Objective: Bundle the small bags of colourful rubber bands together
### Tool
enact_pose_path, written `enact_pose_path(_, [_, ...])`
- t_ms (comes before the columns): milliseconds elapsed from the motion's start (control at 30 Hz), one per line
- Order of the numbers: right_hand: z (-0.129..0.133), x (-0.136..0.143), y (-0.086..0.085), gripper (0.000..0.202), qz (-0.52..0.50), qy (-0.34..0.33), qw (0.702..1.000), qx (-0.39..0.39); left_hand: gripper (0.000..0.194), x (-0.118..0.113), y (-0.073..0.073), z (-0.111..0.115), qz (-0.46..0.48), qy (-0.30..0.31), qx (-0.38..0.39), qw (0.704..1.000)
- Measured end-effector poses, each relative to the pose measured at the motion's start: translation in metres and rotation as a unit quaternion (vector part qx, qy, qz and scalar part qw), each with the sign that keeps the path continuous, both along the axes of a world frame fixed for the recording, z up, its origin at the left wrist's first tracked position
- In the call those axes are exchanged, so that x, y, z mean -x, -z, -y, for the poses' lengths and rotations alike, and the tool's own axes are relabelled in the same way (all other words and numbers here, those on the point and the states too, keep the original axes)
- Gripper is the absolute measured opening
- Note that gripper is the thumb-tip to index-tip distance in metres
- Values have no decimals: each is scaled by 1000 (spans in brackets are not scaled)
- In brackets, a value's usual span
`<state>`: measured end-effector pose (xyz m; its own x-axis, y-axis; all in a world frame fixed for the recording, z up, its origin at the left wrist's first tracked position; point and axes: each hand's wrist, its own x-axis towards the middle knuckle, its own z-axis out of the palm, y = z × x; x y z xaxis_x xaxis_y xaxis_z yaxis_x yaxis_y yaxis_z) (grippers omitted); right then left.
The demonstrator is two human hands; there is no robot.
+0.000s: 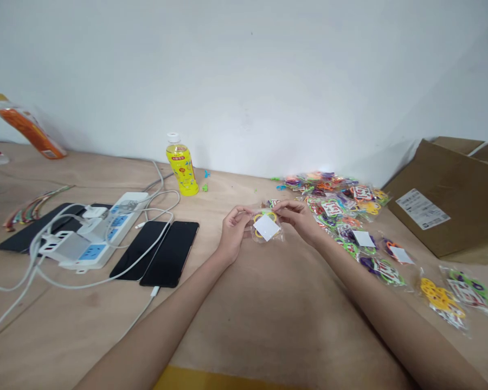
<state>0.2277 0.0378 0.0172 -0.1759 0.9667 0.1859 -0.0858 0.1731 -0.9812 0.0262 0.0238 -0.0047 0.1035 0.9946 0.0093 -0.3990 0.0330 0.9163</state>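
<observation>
Between my two hands is a small clear plastic bag (267,228) with a white square card and yellow and green plastic pieces inside. My left hand (235,231) pinches its upper left corner. At the upper right corner, the fingers of my right hand (297,217) are closed on the same bag. To the right spreads a pile of similar clear bags (332,208) with colourful plastic pieces and printed or white cards. A bag with yellow pieces (440,299) lies nearer the front right.
A cardboard box (451,200) stands tilted at the right. On the left are a white power strip (114,230) with tangled cables, two dark phones (169,254), a yellow-labelled bottle (182,167) and an orange bottle (29,129). A white wall (244,81) rises behind the table.
</observation>
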Motion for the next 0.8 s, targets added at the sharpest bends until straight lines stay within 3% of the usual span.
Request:
enact_pose_path(333, [-2,-7,1,18,26,-8,999,-20,31,2,-5,1,32,10,19,999])
enact_pose_path(433, [0,-9,-3,25,70,7,997,-43,33,3,-7,1,43,36,17,998])
enact_pose_path(567, [0,-13,-9,29,120,21,991,-50,46,-1,-5,3,-17,36,-4,999])
enact_pose_path(667, [0,-18,-15,30,167,2,985,-54,55,-6,0,4,-34,26,-21,999])
enact_pose_path(800, [1,-31,-31,24,242,-29,968,-65,58,-9,3,6,-35,64,-27,997])
